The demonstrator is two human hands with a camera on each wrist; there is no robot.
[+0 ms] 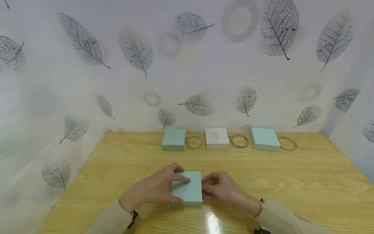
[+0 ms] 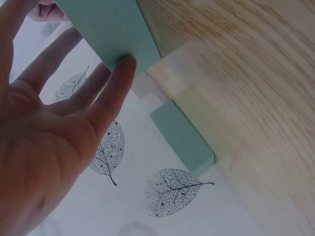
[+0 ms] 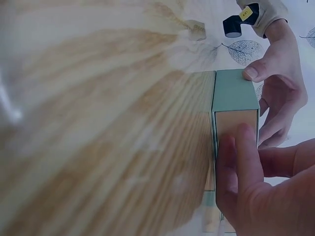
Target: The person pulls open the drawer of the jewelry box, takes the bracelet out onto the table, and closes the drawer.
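Observation:
A mint-green box (image 1: 191,191) lies flat on the table in front of me. My left hand (image 1: 159,187) grips it from the left, with the thumb at the near edge, one finger on the lid and others at the far edge. In the left wrist view, a fingertip presses on the side of the box (image 2: 110,29). My right hand (image 1: 223,188) is at the box's right side. In the right wrist view, its fingertips touch the beige end face (image 3: 236,120) inside the green cover. Whether they pinch anything there is hidden.
Along the back of the table (image 1: 131,162) stand a green box (image 1: 174,139), a white box (image 1: 217,138) and another green box (image 1: 265,139). Brownish rings (image 1: 194,142) lie to the right of each. A leaf-print backdrop (image 1: 204,74) rises behind the table.

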